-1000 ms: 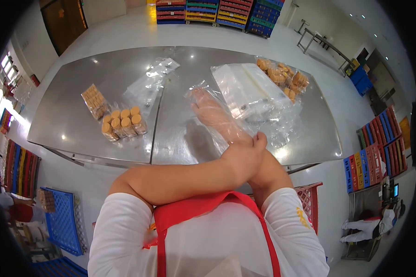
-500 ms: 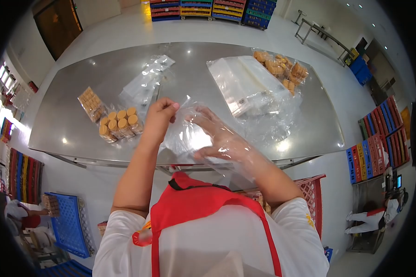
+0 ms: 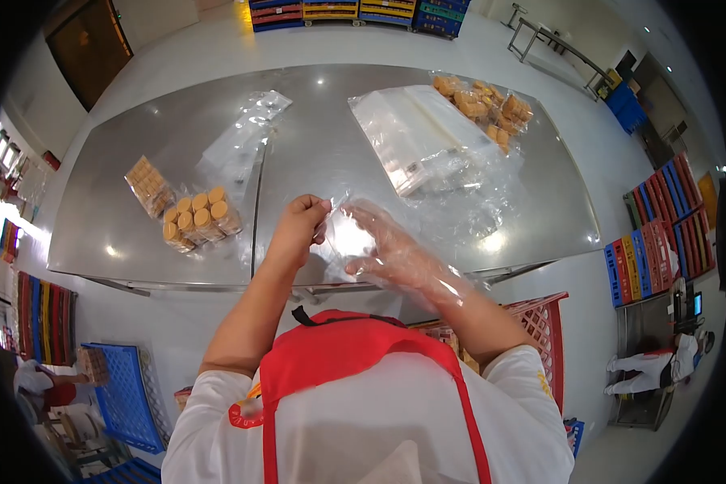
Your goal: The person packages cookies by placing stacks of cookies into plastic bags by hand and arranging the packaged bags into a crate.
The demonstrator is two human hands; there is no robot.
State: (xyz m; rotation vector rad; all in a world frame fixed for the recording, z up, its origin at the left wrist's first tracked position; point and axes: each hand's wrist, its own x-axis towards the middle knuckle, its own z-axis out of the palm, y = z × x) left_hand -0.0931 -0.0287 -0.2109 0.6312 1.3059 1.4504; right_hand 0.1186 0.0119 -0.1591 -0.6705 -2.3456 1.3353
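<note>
My right hand (image 3: 387, 248) is inside a clear plastic bag (image 3: 452, 289), which covers it down to the wrist. Its thumb and fingers are spread apart. Close beside it, my left hand (image 3: 300, 227) is closed in a pinch on the edge of the same bag. To the left on the steel table stands a pack of round biscuits in stacks (image 3: 202, 218), and a flat clear pack of biscuits (image 3: 148, 187) leans behind it. A pile of flat clear bags (image 3: 419, 137) lies beyond my right hand.
Bagged biscuit pieces (image 3: 488, 105) lie at the table's (image 3: 315, 145) back right. More thin clear bags (image 3: 246, 137) lie back left. A red crate (image 3: 544, 331) stands by my right elbow. Co-workers (image 3: 657, 363) are at far right and far left, near stacked crates (image 3: 661, 234).
My left hand has drawn slightly down and toward my right hand, still pinching the bag edge. The bag now sits closer around my right hand. The view has shifted slightly.
</note>
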